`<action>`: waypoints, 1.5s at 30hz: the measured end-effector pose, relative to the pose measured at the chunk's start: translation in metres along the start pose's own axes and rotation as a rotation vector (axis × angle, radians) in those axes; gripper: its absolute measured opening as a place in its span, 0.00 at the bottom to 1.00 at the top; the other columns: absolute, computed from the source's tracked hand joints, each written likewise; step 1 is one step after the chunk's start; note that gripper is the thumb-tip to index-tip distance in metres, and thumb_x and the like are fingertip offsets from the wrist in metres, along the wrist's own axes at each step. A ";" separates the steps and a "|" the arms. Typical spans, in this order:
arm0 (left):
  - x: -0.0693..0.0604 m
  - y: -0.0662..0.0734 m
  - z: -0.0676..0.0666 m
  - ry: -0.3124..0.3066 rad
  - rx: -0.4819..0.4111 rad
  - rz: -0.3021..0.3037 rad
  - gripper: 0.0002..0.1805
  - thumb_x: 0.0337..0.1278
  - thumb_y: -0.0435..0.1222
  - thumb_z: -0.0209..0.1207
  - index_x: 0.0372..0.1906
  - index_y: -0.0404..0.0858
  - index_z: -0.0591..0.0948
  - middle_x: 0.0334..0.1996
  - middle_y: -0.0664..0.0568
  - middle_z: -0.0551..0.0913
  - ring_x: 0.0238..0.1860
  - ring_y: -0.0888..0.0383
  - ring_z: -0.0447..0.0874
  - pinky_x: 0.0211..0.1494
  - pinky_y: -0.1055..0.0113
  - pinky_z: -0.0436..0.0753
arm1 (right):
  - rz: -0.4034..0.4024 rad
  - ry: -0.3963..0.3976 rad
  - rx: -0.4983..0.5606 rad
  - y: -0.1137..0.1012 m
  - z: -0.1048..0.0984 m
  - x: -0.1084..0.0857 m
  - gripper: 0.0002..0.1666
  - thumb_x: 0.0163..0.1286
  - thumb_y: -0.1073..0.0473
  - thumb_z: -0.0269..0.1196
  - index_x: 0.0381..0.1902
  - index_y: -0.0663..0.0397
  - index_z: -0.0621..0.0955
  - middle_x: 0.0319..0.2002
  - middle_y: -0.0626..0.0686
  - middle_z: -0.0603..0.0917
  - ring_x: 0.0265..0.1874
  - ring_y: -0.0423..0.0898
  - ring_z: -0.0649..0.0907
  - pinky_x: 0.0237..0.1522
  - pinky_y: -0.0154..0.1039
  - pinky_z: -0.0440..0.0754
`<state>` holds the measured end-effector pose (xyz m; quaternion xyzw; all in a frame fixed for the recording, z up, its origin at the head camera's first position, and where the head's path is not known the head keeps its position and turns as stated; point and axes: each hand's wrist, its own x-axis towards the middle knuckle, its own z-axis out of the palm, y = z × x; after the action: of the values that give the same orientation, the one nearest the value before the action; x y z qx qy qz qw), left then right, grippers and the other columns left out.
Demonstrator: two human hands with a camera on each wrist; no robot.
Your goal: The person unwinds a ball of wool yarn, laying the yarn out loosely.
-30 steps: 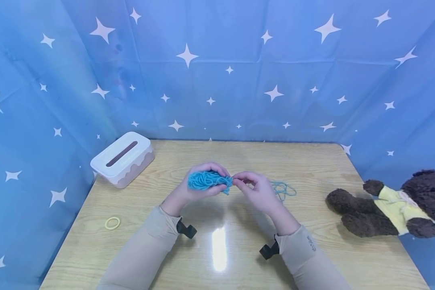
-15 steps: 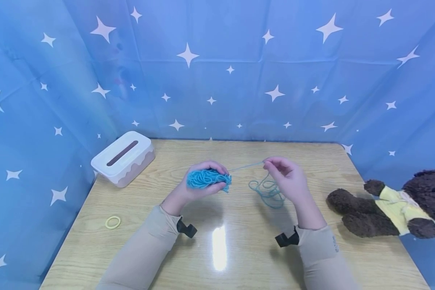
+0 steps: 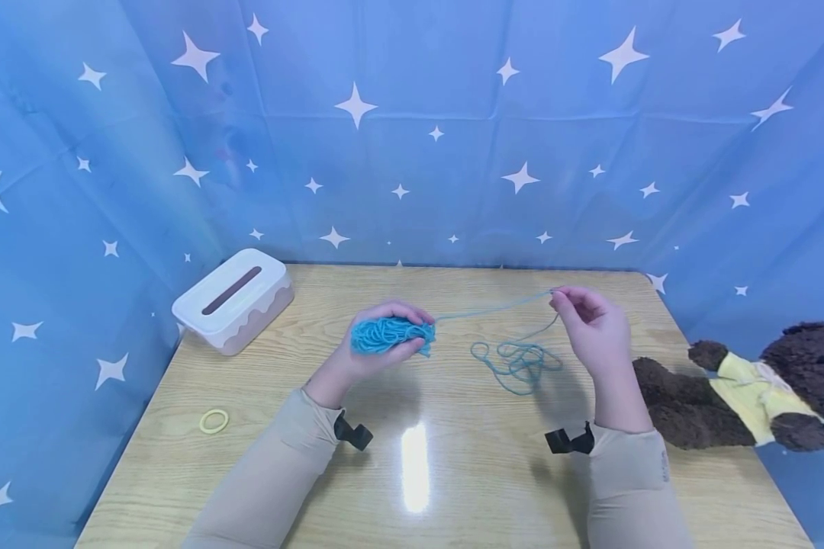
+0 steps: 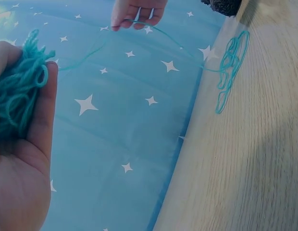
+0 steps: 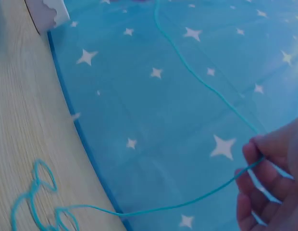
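My left hand [image 3: 378, 347] grips a bundle of turquoise yarn [image 3: 387, 335], its fingers and thumb wrapped round the strands above the table. From the bundle a single strand [image 3: 490, 309] runs across to my right hand [image 3: 593, 328], which pinches it between thumb and fingertips. Below the right hand, a loose tangle of the same yarn [image 3: 522, 362] lies on the tabletop, joined to the pinched strand. In the left wrist view the looped ends of the bundle [image 4: 21, 86] poke out past the fingers. The right wrist view shows the strand bending at the pinching fingers [image 5: 254, 149].
A white and pink tissue box [image 3: 236, 297] stands at the table's back left. Nearer lies a small yellow ring [image 3: 214, 421]. At the right edge, partly behind the right forearm, is a brown plush bear [image 3: 700, 412] in yellow clothing. A blue starry curtain [image 3: 419, 152] hangs behind the table [image 3: 453, 473].
My right hand has moved away to the right from the bundle, drawing a strand of yarn out between the hands. The left hand has stayed nearly still with its grip kept.
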<state>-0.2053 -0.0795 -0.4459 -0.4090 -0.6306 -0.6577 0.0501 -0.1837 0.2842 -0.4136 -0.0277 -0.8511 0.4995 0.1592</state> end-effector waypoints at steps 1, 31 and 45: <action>0.000 0.000 0.000 -0.003 -0.011 0.013 0.16 0.56 0.13 0.68 0.48 0.26 0.83 0.52 0.24 0.87 0.57 0.61 0.91 0.59 0.65 0.92 | 0.019 0.005 -0.049 0.002 -0.003 0.001 0.25 0.84 0.43 0.63 0.61 0.58 0.88 0.40 0.24 0.86 0.42 0.26 0.84 0.44 0.19 0.80; -0.001 -0.001 -0.003 -0.001 0.065 -0.013 0.17 0.56 0.17 0.71 0.50 0.28 0.84 0.51 0.30 0.89 0.53 0.64 0.90 0.57 0.67 0.92 | -0.108 -0.502 -0.116 0.012 0.043 -0.002 0.27 0.88 0.52 0.57 0.78 0.51 0.77 0.75 0.60 0.82 0.67 0.63 0.86 0.72 0.57 0.83; -0.001 -0.004 0.000 -0.032 0.077 0.015 0.20 0.54 0.16 0.73 0.52 0.27 0.84 0.51 0.30 0.89 0.56 0.62 0.90 0.62 0.65 0.91 | -0.142 -0.559 0.253 -0.023 0.117 -0.045 0.26 0.86 0.56 0.60 0.76 0.57 0.77 0.74 0.60 0.83 0.73 0.59 0.83 0.71 0.39 0.84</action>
<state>-0.2066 -0.0789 -0.4498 -0.4220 -0.6529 -0.6261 0.0608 -0.1738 0.1649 -0.4576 0.1902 -0.7929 0.5772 -0.0442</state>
